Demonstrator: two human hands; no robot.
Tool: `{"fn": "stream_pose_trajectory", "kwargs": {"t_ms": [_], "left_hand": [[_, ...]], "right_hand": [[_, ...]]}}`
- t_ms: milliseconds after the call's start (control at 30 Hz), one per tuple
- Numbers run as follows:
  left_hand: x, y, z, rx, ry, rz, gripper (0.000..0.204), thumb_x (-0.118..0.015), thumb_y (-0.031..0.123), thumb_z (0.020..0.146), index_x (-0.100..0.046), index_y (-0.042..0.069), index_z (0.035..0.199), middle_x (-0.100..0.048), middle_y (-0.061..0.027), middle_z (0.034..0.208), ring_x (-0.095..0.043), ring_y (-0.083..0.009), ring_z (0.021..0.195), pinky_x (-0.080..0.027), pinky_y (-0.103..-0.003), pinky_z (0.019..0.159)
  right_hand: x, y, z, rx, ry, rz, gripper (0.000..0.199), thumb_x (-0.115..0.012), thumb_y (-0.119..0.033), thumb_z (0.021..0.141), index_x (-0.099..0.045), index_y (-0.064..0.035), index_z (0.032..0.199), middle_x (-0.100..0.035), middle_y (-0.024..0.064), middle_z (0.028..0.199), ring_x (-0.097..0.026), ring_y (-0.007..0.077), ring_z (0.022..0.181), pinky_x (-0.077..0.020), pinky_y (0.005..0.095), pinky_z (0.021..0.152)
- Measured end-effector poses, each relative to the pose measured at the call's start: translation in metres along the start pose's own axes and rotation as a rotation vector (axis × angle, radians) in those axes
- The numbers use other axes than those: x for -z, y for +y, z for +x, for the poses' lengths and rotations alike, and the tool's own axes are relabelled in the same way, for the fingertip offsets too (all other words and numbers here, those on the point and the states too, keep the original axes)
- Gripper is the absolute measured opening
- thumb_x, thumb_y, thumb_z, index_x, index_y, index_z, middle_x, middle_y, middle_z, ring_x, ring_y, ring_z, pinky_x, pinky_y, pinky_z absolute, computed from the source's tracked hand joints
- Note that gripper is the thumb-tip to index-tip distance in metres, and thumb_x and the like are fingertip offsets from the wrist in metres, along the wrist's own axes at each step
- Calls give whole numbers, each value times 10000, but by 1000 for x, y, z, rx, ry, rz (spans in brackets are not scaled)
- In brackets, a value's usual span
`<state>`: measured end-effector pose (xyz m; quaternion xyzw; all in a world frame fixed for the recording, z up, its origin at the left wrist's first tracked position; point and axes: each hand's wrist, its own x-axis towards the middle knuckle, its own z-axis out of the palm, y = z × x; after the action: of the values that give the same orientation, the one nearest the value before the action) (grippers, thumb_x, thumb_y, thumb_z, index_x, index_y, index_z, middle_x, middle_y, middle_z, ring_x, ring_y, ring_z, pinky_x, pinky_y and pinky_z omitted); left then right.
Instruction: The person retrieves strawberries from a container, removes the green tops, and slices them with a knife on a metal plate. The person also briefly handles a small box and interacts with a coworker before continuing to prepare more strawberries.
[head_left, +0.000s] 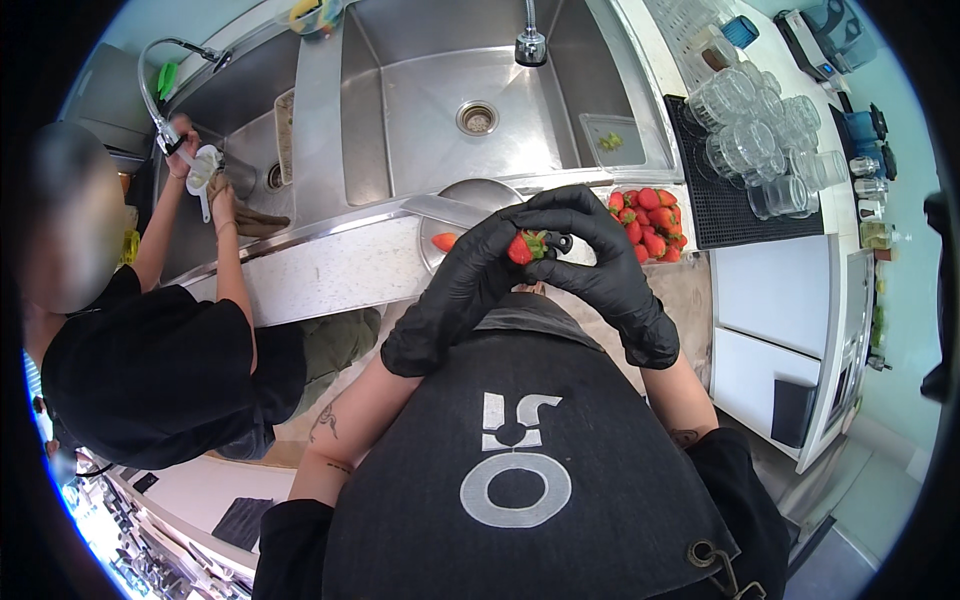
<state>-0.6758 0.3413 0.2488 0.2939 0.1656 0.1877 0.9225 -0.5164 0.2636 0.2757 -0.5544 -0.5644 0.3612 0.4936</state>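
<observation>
Holding a red strawberry (521, 249) by its fruit end, the fingers of the black-gloved left hand (470, 270) are clamped on it, its green leaves facing the right hand. The gloved right hand (613, 268) curves around the leafy side with its thumb close by. The end of a black handle (563, 243) shows within its curl; whether the right fingers clamp it cannot be told. Left of the left fingers, a pale metal blade (435, 207) sticks out, and a cut strawberry piece (444, 242) lies on a round dish (427, 258). Just right of the right fingers is a heap of strawberries (646, 222). Beyond both hands' fingers is a steel sink (430, 110); well to their left, a co-worker (170, 370) handles a white utensil (205, 168).
</observation>
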Motion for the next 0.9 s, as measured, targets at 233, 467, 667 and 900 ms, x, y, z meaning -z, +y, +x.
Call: {"fn": "stream_pose_trajectory", "kwargs": {"t_ms": [233, 467, 667, 900], "left_hand": [[6, -3, 4, -22, -14, -15, 532, -453, 386, 958, -393, 31, 1349, -499, -93, 1276, -531, -180, 1110, -414, -345, 979], [10, -5, 6, 14, -9, -73, 428, -451, 299, 973, -449, 30, 1306, -532, -75, 1222, -541, -183, 1082, -445, -339, 937], [19, -7, 7, -80, 75, 201, 382, -496, 252, 954, -489, 23, 1259, -544, -88, 1183, -534, -169, 1088, -447, -330, 951], [21, -9, 12, -41, 50, -52, 367, -500, 259, 951, -514, 13, 1222, -557, -85, 1150, -554, -177, 1052, -467, -332, 933]], "right_hand": [[-1, 4, 3, 22, 32, 107, 289, -744, -65, 728, -673, -46, 1008, -590, 68, 1022, -551, 195, 1034, -447, 310, 895], [-8, 14, 8, -52, 193, 81, 164, -668, 32, 736, -674, 6, 899, -635, 77, 855, -596, 166, 824, -465, 281, 755], [-15, 27, 11, -40, 223, 59, 131, -636, 30, 781, -640, 14, 910, -616, 66, 841, -591, 150, 792, -463, 274, 743], [-16, 21, 16, 56, 230, -147, 103, -619, 24, 791, -613, 23, 893, -607, 90, 832, -597, 181, 765, -471, 284, 716]]}}
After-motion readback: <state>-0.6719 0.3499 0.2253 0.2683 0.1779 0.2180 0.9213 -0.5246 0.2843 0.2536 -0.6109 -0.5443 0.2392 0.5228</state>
